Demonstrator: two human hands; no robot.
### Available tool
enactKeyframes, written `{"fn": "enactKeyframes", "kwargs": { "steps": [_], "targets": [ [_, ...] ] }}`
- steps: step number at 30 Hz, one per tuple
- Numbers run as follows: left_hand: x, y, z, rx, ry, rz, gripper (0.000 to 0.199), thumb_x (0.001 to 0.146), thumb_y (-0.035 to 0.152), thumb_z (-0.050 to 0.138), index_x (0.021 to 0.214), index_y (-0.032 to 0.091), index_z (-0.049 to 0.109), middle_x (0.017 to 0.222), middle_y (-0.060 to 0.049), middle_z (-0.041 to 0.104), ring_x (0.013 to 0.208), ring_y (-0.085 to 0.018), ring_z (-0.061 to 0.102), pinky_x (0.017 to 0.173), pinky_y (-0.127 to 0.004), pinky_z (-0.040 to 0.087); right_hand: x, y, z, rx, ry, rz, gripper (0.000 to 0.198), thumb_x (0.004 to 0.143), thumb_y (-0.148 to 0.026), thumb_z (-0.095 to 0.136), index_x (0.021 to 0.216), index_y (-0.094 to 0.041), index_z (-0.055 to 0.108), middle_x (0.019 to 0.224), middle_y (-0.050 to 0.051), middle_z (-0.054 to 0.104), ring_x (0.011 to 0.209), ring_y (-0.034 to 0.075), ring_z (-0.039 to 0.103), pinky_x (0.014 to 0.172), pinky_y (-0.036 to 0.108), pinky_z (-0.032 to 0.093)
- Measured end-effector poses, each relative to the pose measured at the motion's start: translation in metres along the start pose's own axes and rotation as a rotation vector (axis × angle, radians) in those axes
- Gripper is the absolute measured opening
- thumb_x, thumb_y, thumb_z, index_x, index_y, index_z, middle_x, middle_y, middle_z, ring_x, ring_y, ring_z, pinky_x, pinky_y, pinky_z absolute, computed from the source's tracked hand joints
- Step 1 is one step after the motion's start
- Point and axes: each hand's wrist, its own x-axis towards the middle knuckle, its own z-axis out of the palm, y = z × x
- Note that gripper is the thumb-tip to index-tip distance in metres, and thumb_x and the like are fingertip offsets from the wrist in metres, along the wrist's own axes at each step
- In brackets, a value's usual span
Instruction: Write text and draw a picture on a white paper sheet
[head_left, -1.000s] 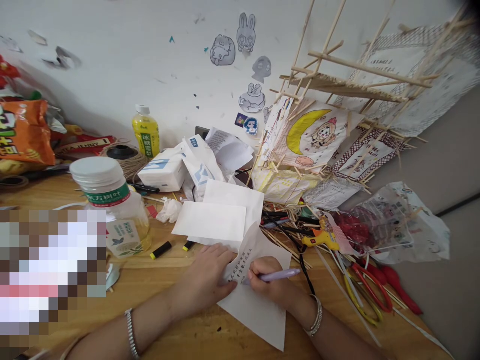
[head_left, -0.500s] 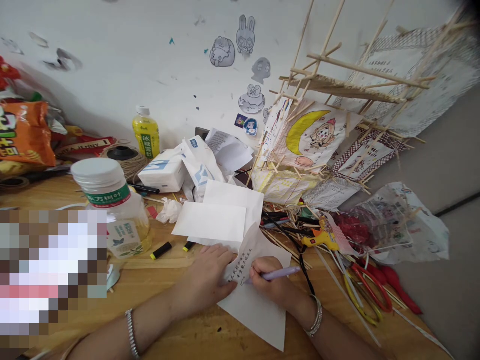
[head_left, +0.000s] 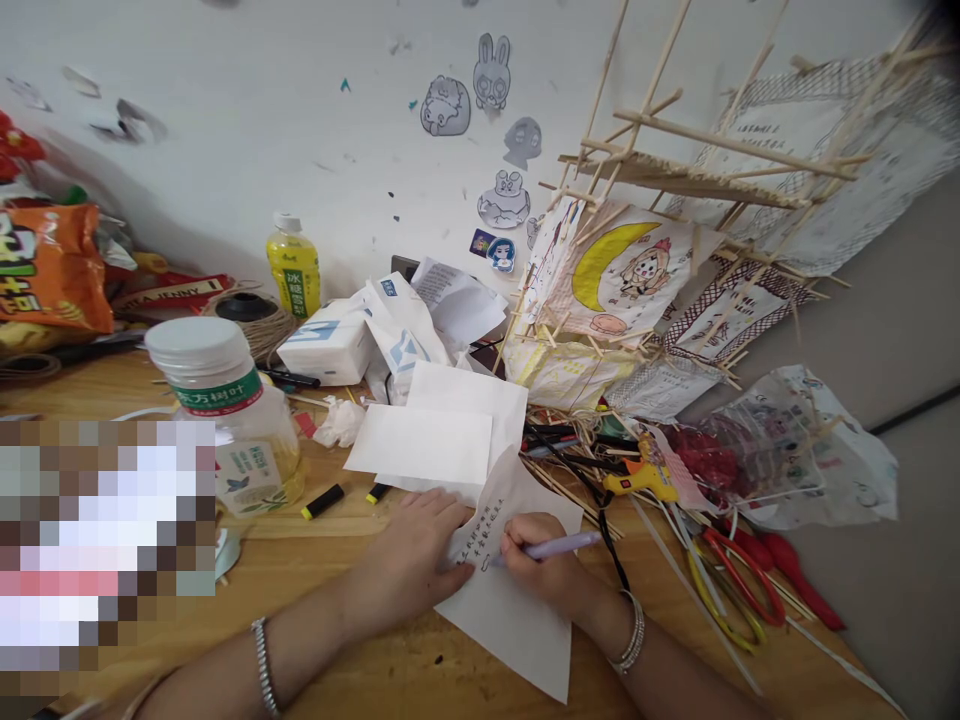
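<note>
A sheet of white paper (head_left: pixel 517 630) lies on the wooden table, with two lines of handwritten characters and a small outline below them. My left hand (head_left: pixel 420 545) rests flat on its left edge, fingers stretched out. In my right hand (head_left: pixel 536 555) is a light purple pen (head_left: pixel 566 545), pinched between thumb and fingers. Its tip touches the sheet near the small outline. Blank white sheets (head_left: pixel 427 445) lie just beyond my left hand, and a black marker with a yellow end (head_left: pixel 322 501) is to its left.
At the left stands a plastic jar (head_left: pixel 247 440) with a white lid. Tissue packs (head_left: pixel 326 345) and a yellow drink bottle (head_left: pixel 294 265) are behind. To the right lie a yellow glue gun (head_left: pixel 641 478), scissors (head_left: pixel 742 580) and thin sticks, below a stick frame with drawings (head_left: pixel 630 265).
Almost nothing differs. The pen and my right hand stay at nearly the same spot, and my left hand has not moved on the paper.
</note>
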Motion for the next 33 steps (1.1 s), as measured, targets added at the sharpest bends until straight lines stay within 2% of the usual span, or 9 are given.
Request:
{"fn": "enactKeyframes", "kwargs": {
  "steps": [21,25,27,29,33],
  "targets": [
    [0.0,0.001,-0.002,0.005,0.006,0.009,0.024,0.072,0.025,0.061,0.094,0.02,0.053,0.094,-0.004,0.057,0.091,-0.025,0.051,0.08,-0.037,0.036,0.002,-0.003,-0.001,0.001,0.006,0.033,0.029,0.076,-0.016,0.042,0.053,-0.02,0.024,0.049,-0.006,0.032,0.047,0.01,0.032,0.047,0.024,0.021],
    [0.0,0.0,0.0,0.004,0.01,-0.002,0.021,0.073,0.027,0.06,0.092,0.019,0.054,0.094,-0.005,0.058,0.092,-0.025,0.051,0.081,-0.037,0.037,0.001,-0.006,-0.002,0.083,0.018,0.118,0.029,0.075,-0.019,0.043,0.051,-0.021,0.027,0.048,-0.006,0.034,0.047,0.01,0.034,0.046,0.023,0.025],
    [0.002,-0.003,0.001,-0.019,0.002,-0.021,0.014,0.077,0.029,0.055,0.087,0.019,0.055,0.093,-0.005,0.059,0.09,-0.025,0.052,0.08,-0.036,0.038,0.002,-0.008,-0.005,0.178,0.089,0.223,0.029,0.077,-0.021,0.043,0.05,-0.021,0.033,0.047,-0.005,0.038,0.047,0.011,0.039,0.046,0.023,0.029],
    [0.003,-0.006,-0.001,-0.079,-0.012,-0.054,0.014,0.083,0.03,0.047,0.085,0.019,0.056,0.091,-0.005,0.061,0.088,-0.024,0.054,0.078,-0.035,0.039,0.004,-0.008,-0.009,0.296,0.231,0.31,0.029,0.079,-0.025,0.043,0.051,-0.021,0.038,0.047,-0.004,0.042,0.046,0.011,0.042,0.045,0.023,0.033],
    [0.007,-0.01,-0.017,-0.358,-0.068,-0.116,0.023,0.086,0.032,0.042,0.097,0.02,0.058,0.097,-0.002,0.064,0.089,-0.022,0.058,0.077,-0.03,0.042,0.009,-0.003,-0.02,0.498,0.533,0.3,0.026,0.082,-0.031,0.045,0.059,-0.021,0.042,0.051,-0.004,0.048,0.046,0.011,0.044,0.044,0.022,0.036]
  ]
}}
